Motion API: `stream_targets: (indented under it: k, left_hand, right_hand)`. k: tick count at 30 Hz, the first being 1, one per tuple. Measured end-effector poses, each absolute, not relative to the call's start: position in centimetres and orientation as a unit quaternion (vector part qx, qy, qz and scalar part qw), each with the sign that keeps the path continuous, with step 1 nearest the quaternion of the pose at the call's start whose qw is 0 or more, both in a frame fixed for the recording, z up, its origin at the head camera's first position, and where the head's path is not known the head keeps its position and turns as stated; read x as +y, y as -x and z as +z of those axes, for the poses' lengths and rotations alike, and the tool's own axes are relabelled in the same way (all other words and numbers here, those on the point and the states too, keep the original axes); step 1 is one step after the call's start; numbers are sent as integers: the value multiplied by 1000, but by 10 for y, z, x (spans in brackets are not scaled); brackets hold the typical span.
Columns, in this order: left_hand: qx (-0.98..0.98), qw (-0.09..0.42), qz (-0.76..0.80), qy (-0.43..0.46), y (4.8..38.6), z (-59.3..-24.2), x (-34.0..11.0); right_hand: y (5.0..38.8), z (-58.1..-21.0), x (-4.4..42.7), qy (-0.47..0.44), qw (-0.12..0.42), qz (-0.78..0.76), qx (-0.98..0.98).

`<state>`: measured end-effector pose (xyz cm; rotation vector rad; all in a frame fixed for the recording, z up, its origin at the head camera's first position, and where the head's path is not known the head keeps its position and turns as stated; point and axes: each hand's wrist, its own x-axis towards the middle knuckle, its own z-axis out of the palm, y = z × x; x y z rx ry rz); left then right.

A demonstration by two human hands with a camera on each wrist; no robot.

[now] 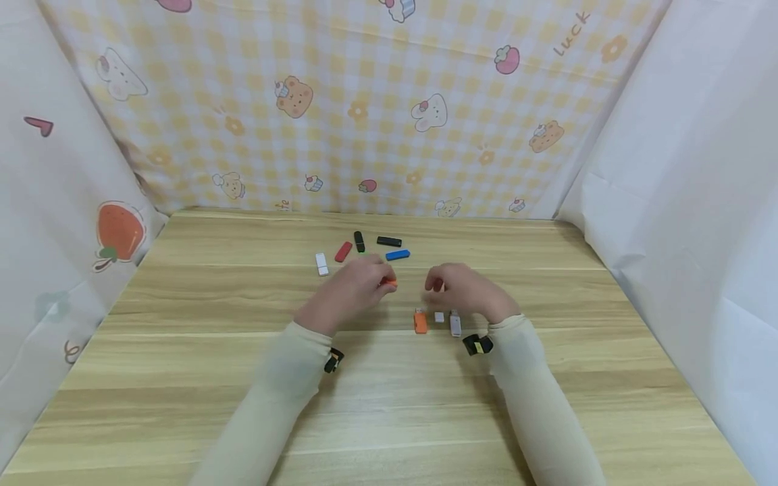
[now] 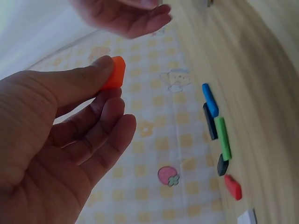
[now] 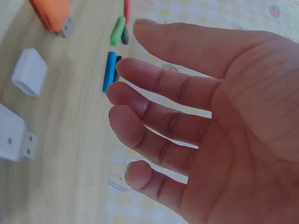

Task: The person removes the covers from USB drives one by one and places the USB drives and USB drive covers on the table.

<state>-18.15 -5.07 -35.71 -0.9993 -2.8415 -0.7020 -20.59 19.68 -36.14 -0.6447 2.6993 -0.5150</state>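
My left hand pinches a small orange cap between thumb and index finger, raised above the table. To its right, my right hand hovers with loosely bent fingers and nothing in them. Below the right hand lie an orange USB stick with its metal plug bare, a small white cap and a white USB stick, its plug also bare. In the right wrist view the white cap lies between the two uncapped sticks.
Beyond the hands lie a white stick, a red one, two black ones and a blue one. A green stick is mostly hidden behind my left hand in the head view. A patterned curtain backs the wooden table.
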Motion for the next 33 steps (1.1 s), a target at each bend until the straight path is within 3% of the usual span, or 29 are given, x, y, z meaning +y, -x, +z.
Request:
stream_targets:
  k: [11, 22, 33]
  left_hand:
    - [-913, -32, -237, 330, 186, -385, -24]
    - [-928, -100, -205, 294, 193, -399, -10]
    - [-932, -122, -221, 259, 196, -404, -5]
  right_hand:
    - [201, -344, 205, 217, 104, -184, 953]
    - [201, -339, 213, 216, 94, -202, 951]
    - [200, -336, 214, 218, 91, -208, 949]
